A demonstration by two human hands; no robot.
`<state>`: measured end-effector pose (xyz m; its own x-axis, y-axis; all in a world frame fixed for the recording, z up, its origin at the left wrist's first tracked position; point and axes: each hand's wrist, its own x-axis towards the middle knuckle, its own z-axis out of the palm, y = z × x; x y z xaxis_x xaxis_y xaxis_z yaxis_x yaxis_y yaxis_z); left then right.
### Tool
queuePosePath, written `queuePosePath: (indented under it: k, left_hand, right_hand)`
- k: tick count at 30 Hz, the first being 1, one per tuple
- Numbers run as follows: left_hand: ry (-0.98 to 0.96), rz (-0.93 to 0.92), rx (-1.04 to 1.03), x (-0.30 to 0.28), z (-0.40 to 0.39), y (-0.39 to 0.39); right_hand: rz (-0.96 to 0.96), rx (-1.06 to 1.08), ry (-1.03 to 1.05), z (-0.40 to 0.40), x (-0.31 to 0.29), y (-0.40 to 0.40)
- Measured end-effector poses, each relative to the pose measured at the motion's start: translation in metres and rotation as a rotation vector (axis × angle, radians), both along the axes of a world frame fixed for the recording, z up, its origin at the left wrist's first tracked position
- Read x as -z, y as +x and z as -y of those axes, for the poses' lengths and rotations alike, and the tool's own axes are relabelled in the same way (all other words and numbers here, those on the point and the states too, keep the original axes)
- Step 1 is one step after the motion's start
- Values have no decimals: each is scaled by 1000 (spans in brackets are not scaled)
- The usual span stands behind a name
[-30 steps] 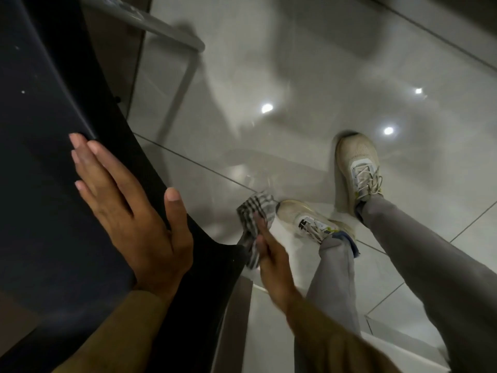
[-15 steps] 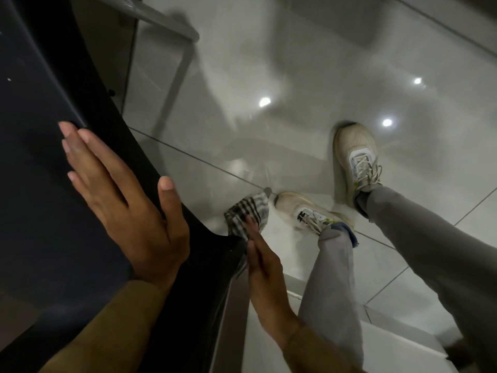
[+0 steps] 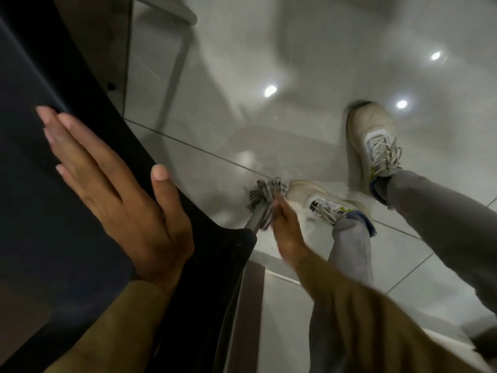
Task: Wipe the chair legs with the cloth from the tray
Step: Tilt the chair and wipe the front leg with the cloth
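From the head camera I look down past the dark, smooth chair seat (image 3: 61, 200) that fills the left side of the view. My left hand (image 3: 115, 195) lies flat on that seat, palm down, fingers straight and together, thumb spread out toward the curved seat edge; it grips nothing. The olive-brown sleeve (image 3: 107, 329) runs from its wrist to the bottom edge.

My right hand (image 3: 287, 232) reaches down below the seat's front corner. It is closed around the grey-and-white checked cloth (image 3: 265, 193), which is bunched around the thin metal chair leg (image 3: 255, 220) low down, close to the floor (motion blur hides the fingertips, so I cannot tell exactly how the fingers lie on the fabric). A short bare stretch of the leg shows between the seat corner and the cloth. The two hands are well apart, one on top of the seat, one beneath it.

Just right of the cloth sits the toe of the nearer cream lace-up sneaker (image 3: 314, 200), nearly touching the fabric. The second cream sneaker (image 3: 372, 141) stands further back and to the right, both below grey trouser legs (image 3: 441, 230). The glossy pale grey tiled floor (image 3: 242, 76) carries dark grout lines and three bright round light reflections. Another chair leg (image 3: 177, 12) shows, blurred, at the upper left.
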<state>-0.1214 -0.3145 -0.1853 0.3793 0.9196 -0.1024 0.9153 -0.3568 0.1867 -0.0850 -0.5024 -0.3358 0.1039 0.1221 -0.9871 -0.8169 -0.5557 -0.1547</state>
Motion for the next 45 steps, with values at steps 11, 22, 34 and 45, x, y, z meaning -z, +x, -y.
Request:
queuePosePath:
  k: [11, 22, 34, 45]
  left_hand:
    - [10, -13, 8, -7, 1, 6]
    - [9, -3, -14, -10, 4, 12]
    - [90, -107, 61, 2, -2, 0]
    - [121, 73, 22, -32, -129, 53]
  right_hand:
    - [204, -87, 108, 2, -31, -16]
    - [237, -189, 176, 5, -60, -1]
    - [223, -223, 77, -7, -148, 36]
    - [369, -188, 160, -94, -148, 172]
